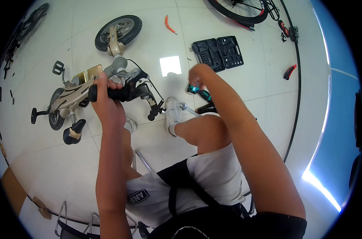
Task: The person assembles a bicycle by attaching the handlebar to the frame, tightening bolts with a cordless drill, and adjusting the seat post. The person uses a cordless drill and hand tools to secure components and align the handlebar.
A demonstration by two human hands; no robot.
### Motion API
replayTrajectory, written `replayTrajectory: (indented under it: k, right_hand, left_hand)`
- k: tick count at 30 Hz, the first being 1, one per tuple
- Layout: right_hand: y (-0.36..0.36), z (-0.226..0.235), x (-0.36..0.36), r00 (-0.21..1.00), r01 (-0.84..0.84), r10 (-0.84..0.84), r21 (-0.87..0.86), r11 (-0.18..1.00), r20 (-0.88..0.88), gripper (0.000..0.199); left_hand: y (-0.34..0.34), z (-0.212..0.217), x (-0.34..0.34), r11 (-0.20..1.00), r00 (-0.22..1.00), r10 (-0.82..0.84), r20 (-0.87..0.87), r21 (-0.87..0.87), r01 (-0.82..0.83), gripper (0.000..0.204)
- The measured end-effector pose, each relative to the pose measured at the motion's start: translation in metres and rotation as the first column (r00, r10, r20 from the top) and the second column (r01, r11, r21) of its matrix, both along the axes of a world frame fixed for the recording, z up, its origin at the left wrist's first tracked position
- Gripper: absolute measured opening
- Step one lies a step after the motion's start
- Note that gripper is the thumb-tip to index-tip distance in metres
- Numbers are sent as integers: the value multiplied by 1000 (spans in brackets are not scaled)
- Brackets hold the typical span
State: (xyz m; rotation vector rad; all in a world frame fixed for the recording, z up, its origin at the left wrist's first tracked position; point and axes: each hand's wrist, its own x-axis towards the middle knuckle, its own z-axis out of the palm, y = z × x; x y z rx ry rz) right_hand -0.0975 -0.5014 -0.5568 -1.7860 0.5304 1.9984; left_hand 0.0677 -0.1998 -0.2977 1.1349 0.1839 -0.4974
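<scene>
Nearest the camera is the black shirt [232, 225]; beyond it, the left hand [111, 109] is clamped on the handlebar [123, 94] of a small bike [75, 95] toward the floor's [260, 79] left edge, while the right hand [199, 75] bends near a teal-and-black power tool [205, 95] — whether its grip is apart or together I cannot tell. With one hand visibly steadying it, the bike could tip if that hold slackened. It looks tan-framed and black-tyred — its dark saddle [72, 138] marked by a pale patch.
</scene>
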Motion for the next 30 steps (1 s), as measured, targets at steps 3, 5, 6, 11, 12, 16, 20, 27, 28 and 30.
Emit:
replayTrajectory:
  k: [3,5,6,11,12,16,20,27,28,30]
  right_hand:
    - [-28,-56,-65,976,28,13,-183,983,216,43]
    - [-7,-78,-100,943,209,-119,-276,938,310,58]
    - [7,-80,-112,909,327,-208,-305,894,362,74]
    - [43,-124,-168,790,539,-265,-421,730,552,88]
    - [47,-129,-169,773,553,-271,-400,730,574,90]
    - [46,-154,-184,788,496,-118,-510,703,604,84]
    - [34,-154,-177,755,428,-44,-441,789,654,75]
    - [-3,-98,-145,541,707,-609,79,702,580,54]
    - [-2,-85,-140,392,827,-801,208,522,452,52]
    - [3,-29,-98,65,925,-992,366,99,104,49]
  left_hand:
    - [5,-6,-5,995,997,-80,-2,53,80,19]
    - [1,5,-16,989,998,34,-53,147,-26,18]
    - [0,10,-19,977,993,95,-69,199,-80,17]
    - [29,-16,-9,966,978,-89,190,255,38,24]
    - [29,-16,-9,956,977,-89,194,291,29,25]
    - [5,-18,-13,954,977,-143,160,285,93,27]
    - [-8,-23,-18,983,993,12,118,178,-33,26]
    - [-10,-22,-15,974,991,79,108,204,-100,20]
    - [-14,-19,-16,971,991,111,73,205,-124,19]
    - [-3,-16,-11,964,986,144,82,214,-159,19]
